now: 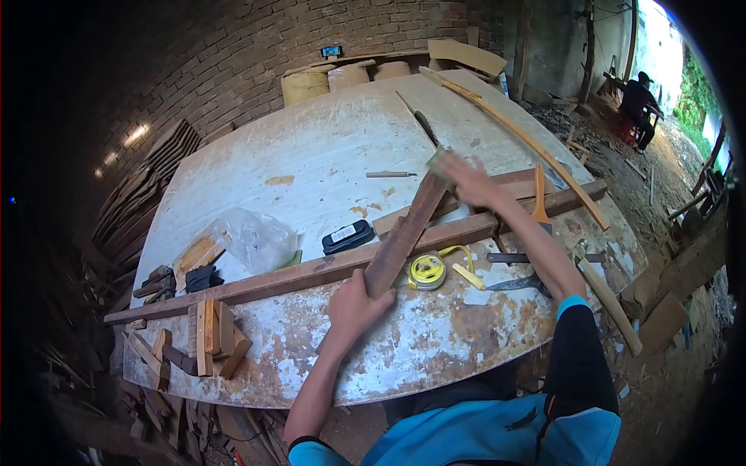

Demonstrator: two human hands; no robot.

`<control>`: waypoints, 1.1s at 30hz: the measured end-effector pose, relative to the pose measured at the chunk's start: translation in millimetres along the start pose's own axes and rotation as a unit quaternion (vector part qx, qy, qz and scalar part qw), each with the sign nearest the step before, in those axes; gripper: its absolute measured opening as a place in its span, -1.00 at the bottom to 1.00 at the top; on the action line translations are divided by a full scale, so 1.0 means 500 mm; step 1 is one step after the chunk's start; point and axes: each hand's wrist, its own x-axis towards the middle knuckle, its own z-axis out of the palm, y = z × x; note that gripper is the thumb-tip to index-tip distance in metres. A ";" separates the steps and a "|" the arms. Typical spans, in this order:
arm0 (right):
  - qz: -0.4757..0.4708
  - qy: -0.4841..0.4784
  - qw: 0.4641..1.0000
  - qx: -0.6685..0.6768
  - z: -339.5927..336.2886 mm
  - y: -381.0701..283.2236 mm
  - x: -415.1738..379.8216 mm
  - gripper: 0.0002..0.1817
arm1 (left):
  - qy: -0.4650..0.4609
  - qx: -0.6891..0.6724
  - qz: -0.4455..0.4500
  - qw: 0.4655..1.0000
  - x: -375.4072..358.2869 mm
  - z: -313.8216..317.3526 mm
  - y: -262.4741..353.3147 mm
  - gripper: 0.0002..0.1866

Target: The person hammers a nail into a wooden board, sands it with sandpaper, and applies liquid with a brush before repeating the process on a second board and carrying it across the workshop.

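Note:
My left hand (356, 307) is closed round the near end of a dark brown board (406, 234). The board lies slanted across a long wooden beam (311, 272) and points away from me. At its far end my right hand (466, 180), smeared by motion, presses a small greenish piece (437, 158), perhaps sandpaper, against the wood. Behind that hand lies a dark saw-like blade (423, 124). Close to the board are a yellow tape measure (427, 271) and a black case with a white label (348, 237).
On the worn table (272, 171) lie a clear plastic bag (255, 239), wood blocks (214, 334), a brush (540, 198), a hammer (606, 299) and a long curved strip (528, 140). Another person (639, 109) sits far right. Stacked boards (148, 186) stand left.

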 end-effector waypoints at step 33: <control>-0.095 0.067 0.988 0.103 -0.026 0.035 -0.022 -0.14 | -0.008 -0.024 -0.008 1.000 0.002 -0.008 -0.007 -0.34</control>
